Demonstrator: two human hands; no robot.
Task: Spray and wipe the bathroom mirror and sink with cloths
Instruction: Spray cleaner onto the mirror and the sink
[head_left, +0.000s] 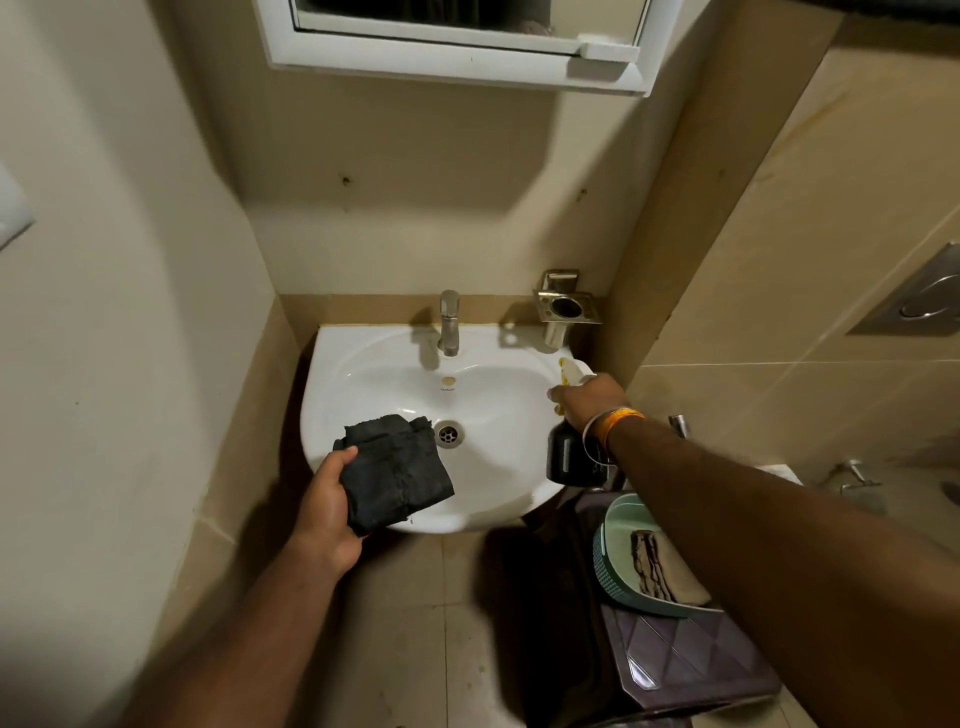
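Sink (332, 415): white basin, centre of view, against the back wall below the mirror (457, 15), of which I see only the lower edge.

Left: my left hand (324, 506) holds a folded black cloth (397, 470) over the front-left rim, fingers curled round its near edge. The cloth hangs partly over the bowl, just beside the drain (449, 433). I cannot tell whether it touches the porcelain.

Centre: tap (449, 322) upright on the back ledge. The bowl shows no clear wetting.

Right: my right hand (589, 400) grips the neck of a spray bottle (569, 457), dark body below the wrist, pale nozzle past the knuckles toward the right rim. I cannot see whether a finger is on the trigger. A metal holder (566, 307) sits on the wall behind. Lower right, a green basket (605, 551) holds a second cloth (670, 569).

Judgement: spraying the sink is the step in hand. To do it well, I would turn the nozzle into the bowl, keep the black cloth out of the mist, coat the bowl evenly, then wipe from rim down to drain.
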